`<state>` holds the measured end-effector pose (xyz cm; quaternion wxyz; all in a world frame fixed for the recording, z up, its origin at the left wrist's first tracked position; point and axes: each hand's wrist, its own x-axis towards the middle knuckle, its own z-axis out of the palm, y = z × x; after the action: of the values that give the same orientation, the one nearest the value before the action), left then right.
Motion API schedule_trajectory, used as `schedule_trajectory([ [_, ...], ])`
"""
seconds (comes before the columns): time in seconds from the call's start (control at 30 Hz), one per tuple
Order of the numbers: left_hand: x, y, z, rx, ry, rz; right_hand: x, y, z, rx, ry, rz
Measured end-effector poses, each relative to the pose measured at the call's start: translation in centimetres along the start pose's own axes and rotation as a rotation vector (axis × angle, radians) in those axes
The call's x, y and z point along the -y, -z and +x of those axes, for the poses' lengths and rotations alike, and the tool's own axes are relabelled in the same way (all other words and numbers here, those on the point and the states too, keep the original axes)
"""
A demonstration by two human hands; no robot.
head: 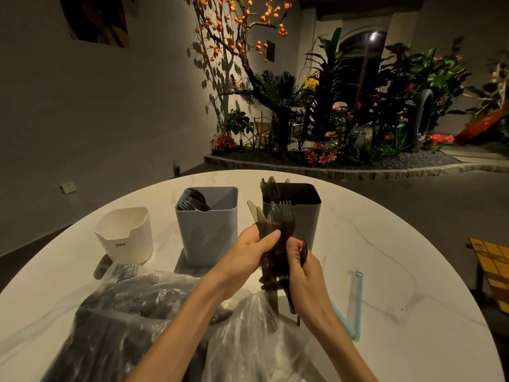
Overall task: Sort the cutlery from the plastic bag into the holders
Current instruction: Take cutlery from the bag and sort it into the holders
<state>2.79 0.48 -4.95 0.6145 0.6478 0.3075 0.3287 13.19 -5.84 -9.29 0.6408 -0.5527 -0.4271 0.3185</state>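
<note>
Above table [385, 244], before dark holder [292, 213]: bundle of smoky translucent brown cutlery [278, 232], forks and knives upright, gripped by left hand [248, 252] and right hand [303, 266].

Dim room, grey wall [110, 106], indoor garden bed [344, 164], orange-fruited tree [234, 37]

White holder [124, 234], left of the row: front wall printed "CRBW" in small dark capitals. No other text is legible.
</note>
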Motion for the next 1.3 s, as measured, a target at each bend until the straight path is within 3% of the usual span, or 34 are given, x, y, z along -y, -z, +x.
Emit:
schedule_trajectory([
  [0.2,0.4,-0.7,0.3,-0.085,-0.001,-0.006,-0.7,-0.3,0.0,-0.085,0.047,-0.045],
  [0.3,0.0,-0.8,0.1,-0.142,-0.106,-0.065,-0.2,0.1,0.1,-0.211,0.154,-0.116],
  [0.4,-0.6,-0.2,0.2,-0.183,-0.237,-0.161,0.4,1.1,0.5,-0.291,0.156,-0.008],
  [0.5,-0.9,-0.4,0.0,-0.150,-0.277,-0.160,1.3,1.7,0.6,-0.226,0.046,0.145],
  [0.67,0.7,-1.6,-0.2,-0.217,-0.175,-0.153,2.0,1.8,0.0,-0.116,0.014,0.067],
  [0.87,2.9,-1.5,-0.4,-0.030,-0.076,-0.081,-0.1,1.2,0.5,-0.024,-0.246,-0.020],
  [1.07,2.3,-1.6,0.1,-0.150,-0.115,-0.111,0.2,1.8,0.8,-0.058,-0.213,0.113],
  [1.23,3.4,-2.0,-0.1,-0.119,0.102,-0.015,-0.1,1.6,0.8,-0.039,-0.262,0.105],
  [1.3,2.6,-2.0,-0.1,-0.138,0.077,-0.071,0.7,2.0,0.6,-0.046,-0.209,0.145],
])
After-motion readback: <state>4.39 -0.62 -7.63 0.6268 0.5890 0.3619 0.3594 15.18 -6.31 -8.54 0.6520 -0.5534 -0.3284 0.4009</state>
